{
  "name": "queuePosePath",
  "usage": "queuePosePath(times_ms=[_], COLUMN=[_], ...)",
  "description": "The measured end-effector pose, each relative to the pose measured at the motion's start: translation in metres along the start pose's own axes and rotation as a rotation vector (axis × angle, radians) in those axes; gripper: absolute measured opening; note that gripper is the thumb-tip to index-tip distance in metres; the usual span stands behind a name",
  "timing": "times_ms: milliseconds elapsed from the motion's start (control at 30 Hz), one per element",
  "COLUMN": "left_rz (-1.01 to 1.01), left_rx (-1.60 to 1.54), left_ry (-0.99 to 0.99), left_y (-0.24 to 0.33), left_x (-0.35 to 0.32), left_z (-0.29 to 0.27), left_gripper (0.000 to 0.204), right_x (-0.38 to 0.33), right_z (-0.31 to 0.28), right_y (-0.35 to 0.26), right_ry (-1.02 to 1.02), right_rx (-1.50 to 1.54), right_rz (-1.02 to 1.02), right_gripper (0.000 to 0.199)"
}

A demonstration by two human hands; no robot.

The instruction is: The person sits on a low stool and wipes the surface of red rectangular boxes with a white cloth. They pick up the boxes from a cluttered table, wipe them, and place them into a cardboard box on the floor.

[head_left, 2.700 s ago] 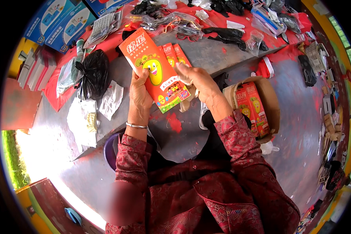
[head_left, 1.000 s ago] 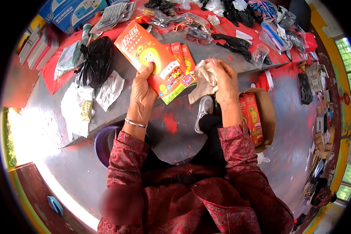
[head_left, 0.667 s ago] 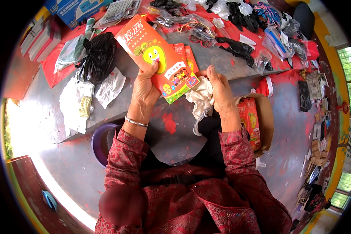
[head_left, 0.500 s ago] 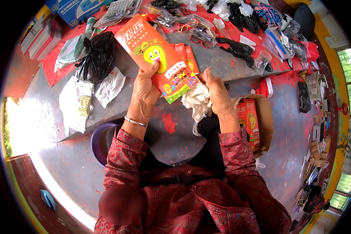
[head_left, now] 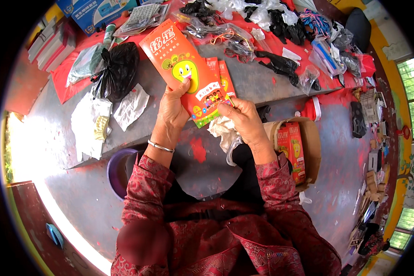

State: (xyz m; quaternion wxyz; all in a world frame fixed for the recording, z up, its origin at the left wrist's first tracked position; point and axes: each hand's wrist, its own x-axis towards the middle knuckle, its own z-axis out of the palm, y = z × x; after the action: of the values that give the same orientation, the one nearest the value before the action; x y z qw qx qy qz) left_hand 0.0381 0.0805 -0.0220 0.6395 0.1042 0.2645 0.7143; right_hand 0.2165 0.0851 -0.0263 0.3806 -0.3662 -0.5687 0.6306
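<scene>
A flat orange cardboard packet (head_left: pixel 172 56) with a smiling yellow cartoon on its face is tilted in front of me. My left hand (head_left: pixel 172 103) grips its left edge, thumb on the front. At the lower right corner, my right hand (head_left: pixel 247 120) presses its thumb on the packet. A crumpled off-white cloth (head_left: pixel 224 131) hangs beneath the right hand's fingers, partly hidden by them. Behind the held packet, more orange packets (head_left: pixel 225 76) lie on the grey table (head_left: pixel 161 108). On my right, a cardboard carton (head_left: pixel 313 152) contains similar orange packets (head_left: pixel 295 154).
A purple bucket (head_left: pixel 117 172) stands left of my knees. On the table are a black plastic bag (head_left: pixel 117 71), white paper (head_left: pixel 132 105) and a red cloth (head_left: pixel 66 83). Plastic bags and cords (head_left: pixel 315 20) clutter its far side. Stacked odds and ends (head_left: pixel 377 181) line the right wall.
My right hand has moved left and down with the cloth, its thumb lowering from upright onto the packet's corner. The left hand keeps its grip on the packet.
</scene>
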Motion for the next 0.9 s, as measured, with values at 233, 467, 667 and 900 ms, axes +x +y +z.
queuePosePath(times_ms=[233,467,667,900], left_rz=[-0.101,-0.24,-0.433,-0.65], left_rx=[-0.108,-0.144,-0.484,-0.115], left_ry=[-0.321,-0.254,-0.431,-0.448], left_y=[0.003,-0.001,-0.001,-0.033], left_x=[0.002,-0.004,-0.027,-0.032], left_z=[-0.009,0.005,0.028,0.016], left_gripper=[0.055,0.078,0.099,0.099], right_x=[-0.014,-0.038,-0.02,0.044], right_z=[0.022,0.051,0.009,-0.007], right_y=[-0.03,-0.023,-0.082,-0.056], right_ry=[0.311,-0.108,0.069,0.288], right_rx=[-1.145,-1.525,0.209,-0.572], right_rz=[-0.778,-0.775,-0.417,-0.757], right_gripper=[0.011,0.016,0.01,0.028])
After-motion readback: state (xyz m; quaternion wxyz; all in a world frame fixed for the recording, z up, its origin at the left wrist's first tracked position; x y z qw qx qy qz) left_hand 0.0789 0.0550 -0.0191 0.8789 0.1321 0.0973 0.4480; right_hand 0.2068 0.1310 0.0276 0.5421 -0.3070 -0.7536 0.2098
